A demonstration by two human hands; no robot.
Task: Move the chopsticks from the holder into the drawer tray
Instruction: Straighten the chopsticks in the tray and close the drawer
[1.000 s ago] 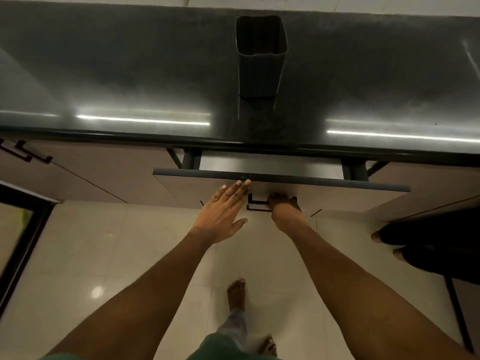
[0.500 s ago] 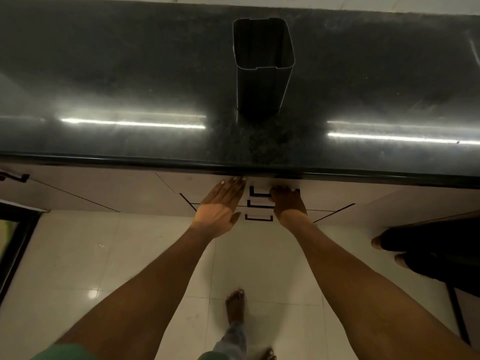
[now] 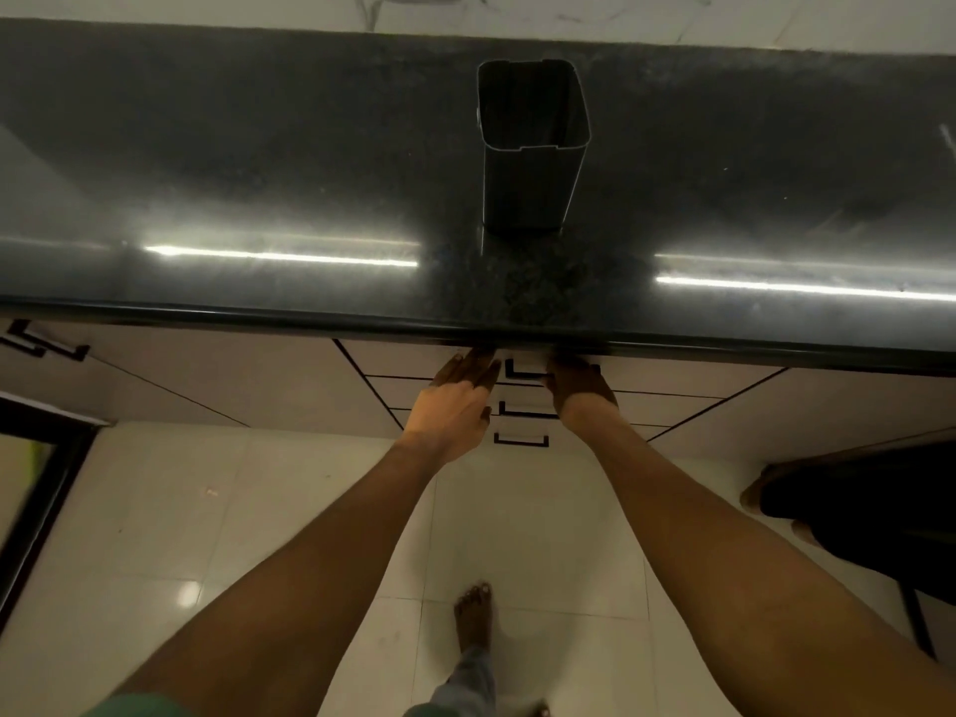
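The dark rectangular holder [image 3: 530, 188] stands upright on the black counter [image 3: 258, 173], and its inside looks empty. No chopsticks show anywhere. The top drawer [image 3: 403, 362] sits flush under the counter edge, so its tray is hidden. My left hand [image 3: 455, 411] lies flat against the drawer front with its fingers stretched out, just left of the drawer handle [image 3: 522, 374]. My right hand [image 3: 582, 395] is curled over the right end of that handle, its fingertips lost in the shadow under the counter edge.
Two more drawer handles [image 3: 525, 412] [image 3: 520, 441] sit below the top one. Another cabinet handle [image 3: 46, 346] is at far left. A second person's feet [image 3: 765, 494] stand on the tiled floor at right. My own foot [image 3: 473, 618] is below the drawers.
The drawer stood pulled out a second ago; it has slid in under the counter and is now shut. Both hands followed it inward and stay on its front.
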